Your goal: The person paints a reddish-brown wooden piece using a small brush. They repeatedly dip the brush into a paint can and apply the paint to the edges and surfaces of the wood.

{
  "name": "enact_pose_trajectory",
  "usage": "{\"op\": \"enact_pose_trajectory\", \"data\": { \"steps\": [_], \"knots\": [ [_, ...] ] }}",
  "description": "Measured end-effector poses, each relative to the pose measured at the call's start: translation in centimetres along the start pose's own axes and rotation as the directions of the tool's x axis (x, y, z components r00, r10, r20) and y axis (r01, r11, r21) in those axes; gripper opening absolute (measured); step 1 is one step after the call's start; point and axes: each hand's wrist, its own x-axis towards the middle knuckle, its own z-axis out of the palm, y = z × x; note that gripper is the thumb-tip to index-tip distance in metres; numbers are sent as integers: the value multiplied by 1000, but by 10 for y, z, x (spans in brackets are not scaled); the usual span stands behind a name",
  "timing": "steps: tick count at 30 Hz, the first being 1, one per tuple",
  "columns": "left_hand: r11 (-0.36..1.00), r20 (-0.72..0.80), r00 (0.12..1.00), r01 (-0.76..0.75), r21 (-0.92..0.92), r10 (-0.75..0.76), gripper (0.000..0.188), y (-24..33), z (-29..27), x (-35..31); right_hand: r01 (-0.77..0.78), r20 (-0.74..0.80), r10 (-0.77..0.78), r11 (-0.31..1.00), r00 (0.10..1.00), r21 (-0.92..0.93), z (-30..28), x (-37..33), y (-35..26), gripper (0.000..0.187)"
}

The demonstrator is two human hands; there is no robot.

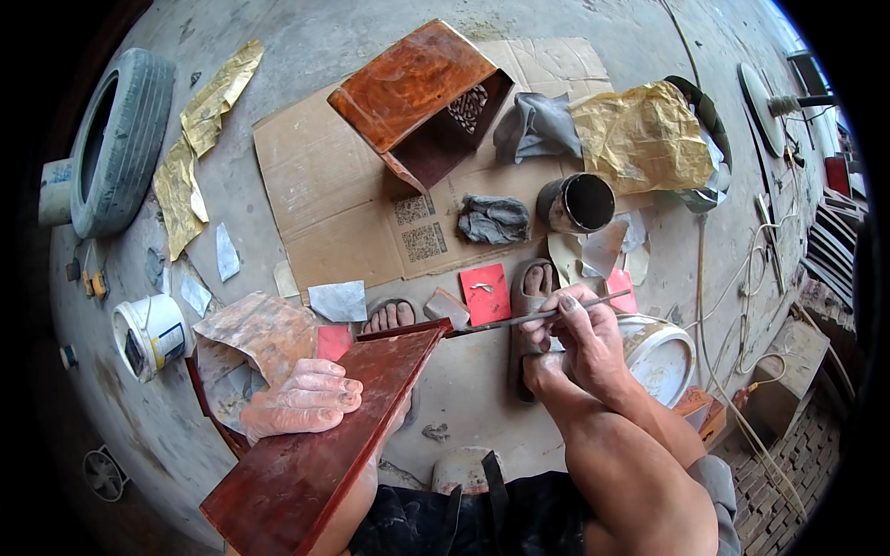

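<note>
Across my left leg lies a glossy reddish-brown wooden board (348, 449), slanting up toward the middle. My left hand (301, 400) is dusted white and grips the board's left side, with the fingers laid over its top face. In my right hand (589, 329), above my right knee, a thin dark file-like rod (501, 323) is pinched between thumb and fingers. The rod's far end meets the board's upper right corner. Whether it presses on the edge or just passes it, I cannot tell. Close by on the floor is a red paper square (485, 295) with a small scrap on it.
A polished wooden box (417, 79) stands on flattened cardboard (324, 185), near a grey rag (493, 222) and a dark can (553, 206). Crumpled yellow paper (640, 125) lies right. A tyre (148, 139) and white bucket (153, 335) stand left; cables (746, 278) run along the right.
</note>
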Motion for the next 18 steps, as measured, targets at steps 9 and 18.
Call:
{"op": "enact_pose_trajectory", "data": {
  "steps": [9,18],
  "knots": [
    [1000,68,998,8,-15,-7,23,-1,-6,0,28,-33,-28,1000,999,-4,-5,0,3,27],
    [1000,77,997,11,-28,-9,23,-1,-8,-1,15,-34,-14,999,999,29,-3,2,4,26]
  ]
}}
